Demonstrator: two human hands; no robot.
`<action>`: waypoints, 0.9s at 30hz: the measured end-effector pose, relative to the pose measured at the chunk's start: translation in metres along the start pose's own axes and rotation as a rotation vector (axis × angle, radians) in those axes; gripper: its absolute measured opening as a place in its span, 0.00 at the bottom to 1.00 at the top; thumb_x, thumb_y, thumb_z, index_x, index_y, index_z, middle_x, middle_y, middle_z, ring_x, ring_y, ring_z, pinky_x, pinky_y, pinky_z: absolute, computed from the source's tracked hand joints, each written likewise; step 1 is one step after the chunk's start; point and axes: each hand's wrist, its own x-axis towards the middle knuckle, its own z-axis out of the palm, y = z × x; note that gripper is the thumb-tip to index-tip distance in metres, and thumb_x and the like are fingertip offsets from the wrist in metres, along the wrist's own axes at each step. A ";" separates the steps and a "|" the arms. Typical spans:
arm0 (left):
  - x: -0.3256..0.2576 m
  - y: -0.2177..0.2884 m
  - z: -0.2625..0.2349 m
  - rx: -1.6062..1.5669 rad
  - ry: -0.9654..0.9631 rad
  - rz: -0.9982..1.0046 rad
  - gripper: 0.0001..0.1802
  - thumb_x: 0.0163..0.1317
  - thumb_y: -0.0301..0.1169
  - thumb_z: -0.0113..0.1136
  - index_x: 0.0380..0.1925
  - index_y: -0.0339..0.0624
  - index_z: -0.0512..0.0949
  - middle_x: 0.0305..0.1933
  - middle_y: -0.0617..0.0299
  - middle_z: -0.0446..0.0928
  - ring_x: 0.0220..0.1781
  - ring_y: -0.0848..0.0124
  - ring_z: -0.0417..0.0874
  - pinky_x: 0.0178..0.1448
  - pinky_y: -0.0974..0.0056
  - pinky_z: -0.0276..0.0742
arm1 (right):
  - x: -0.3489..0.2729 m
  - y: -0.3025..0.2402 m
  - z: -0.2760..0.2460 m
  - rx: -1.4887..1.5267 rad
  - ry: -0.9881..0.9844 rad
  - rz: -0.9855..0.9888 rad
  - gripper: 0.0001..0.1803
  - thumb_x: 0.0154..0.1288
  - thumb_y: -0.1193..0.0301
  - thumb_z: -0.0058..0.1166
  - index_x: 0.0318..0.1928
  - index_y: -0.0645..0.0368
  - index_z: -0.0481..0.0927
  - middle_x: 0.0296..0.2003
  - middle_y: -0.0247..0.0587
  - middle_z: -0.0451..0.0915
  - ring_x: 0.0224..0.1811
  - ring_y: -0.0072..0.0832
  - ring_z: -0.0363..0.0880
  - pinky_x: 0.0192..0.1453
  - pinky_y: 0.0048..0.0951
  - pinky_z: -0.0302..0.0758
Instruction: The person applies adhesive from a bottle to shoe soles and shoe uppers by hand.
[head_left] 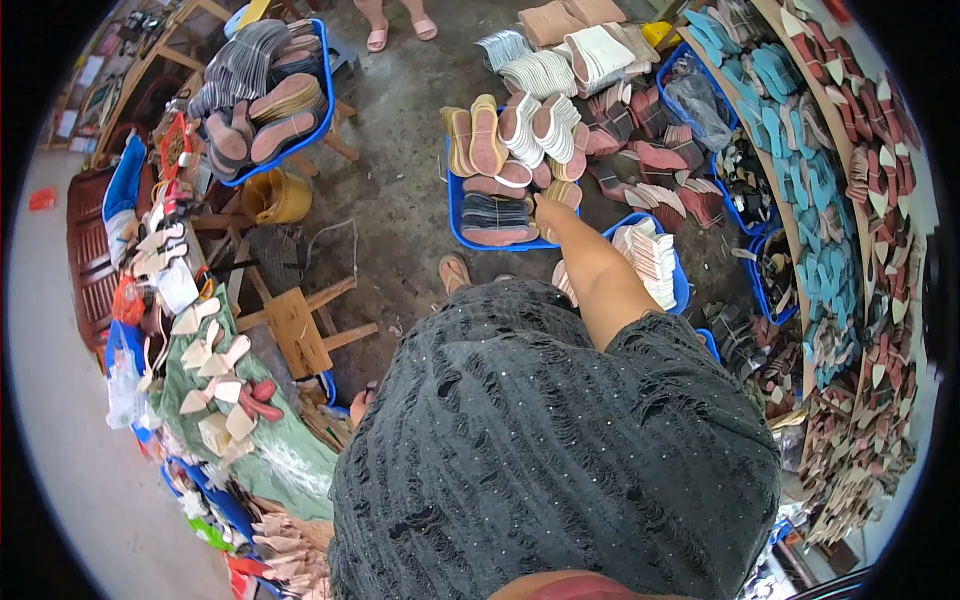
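Note:
My right arm reaches forward to a blue basket (453, 222) on the floor, filled with bundled stacks of shoe insoles. My right hand (547, 211) is at the basket's near right part, beside a tan insole stack (565, 194). To its left lies a dark stack with a pink top (497, 222). The fingers are too small and partly hidden to show a grip. White-edged insole bundles (520, 125) stand at the basket's far side. Only a bit of my left hand (363, 402) shows beside my dark top, low on the left; its fingers are mostly hidden.
Another blue basket (327, 75) of insoles stands on a wooden stool at the far left. A yellow bucket (276, 196) and a wooden stool (297, 330) are nearer. Shelves of blue and red shoe parts (825, 240) line the right. Another person's feet (400, 35) show ahead.

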 end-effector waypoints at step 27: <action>-0.257 0.235 -0.024 -0.819 -0.174 0.176 0.11 0.62 0.35 0.50 0.31 0.38 0.76 0.19 0.66 0.74 0.22 0.78 0.73 0.30 0.69 0.69 | -0.288 -0.241 -0.116 1.512 -0.442 -0.904 0.12 0.63 0.71 0.47 0.43 0.66 0.70 0.43 0.54 0.76 0.43 0.33 0.76 0.48 0.30 0.74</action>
